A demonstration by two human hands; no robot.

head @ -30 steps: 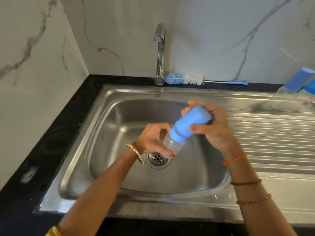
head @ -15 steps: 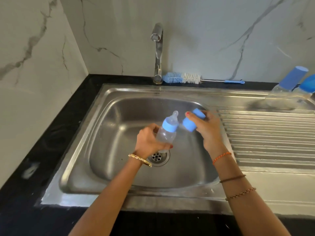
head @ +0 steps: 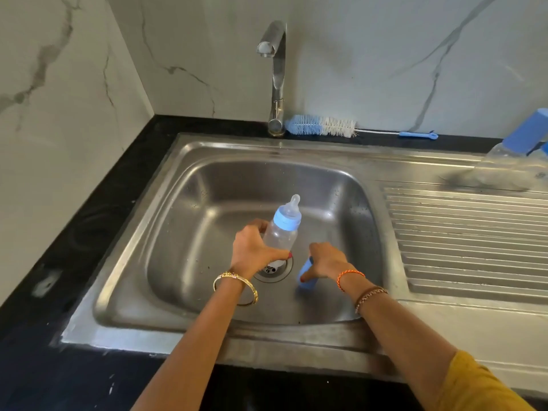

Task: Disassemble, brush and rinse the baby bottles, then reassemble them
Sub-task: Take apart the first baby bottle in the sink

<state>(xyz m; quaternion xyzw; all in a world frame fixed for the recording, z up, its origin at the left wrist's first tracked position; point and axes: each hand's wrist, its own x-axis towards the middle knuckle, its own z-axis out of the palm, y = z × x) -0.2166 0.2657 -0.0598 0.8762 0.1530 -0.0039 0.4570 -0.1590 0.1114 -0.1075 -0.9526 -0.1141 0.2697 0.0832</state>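
Over the steel sink (head: 189, 179), the left hand (head: 252, 250) is wrapped around the clear body of a baby bottle (head: 280, 235), holding it nearly upright above the drain (head: 274, 269), its blue collar and teat pointing up. The right hand (head: 324, 261) sits low in the basin just beside it, fingers curled round the blue cap (head: 305, 275), which is partly hidden beneath them. Behind the sink, on the black bench (head: 98, 203), a bottle brush (head: 321, 126) lies by the foot of the tap (head: 277, 75). Another capped bottle (head: 516, 157) rests blurred at the far right of the ribbed drainboard (head: 462, 238)
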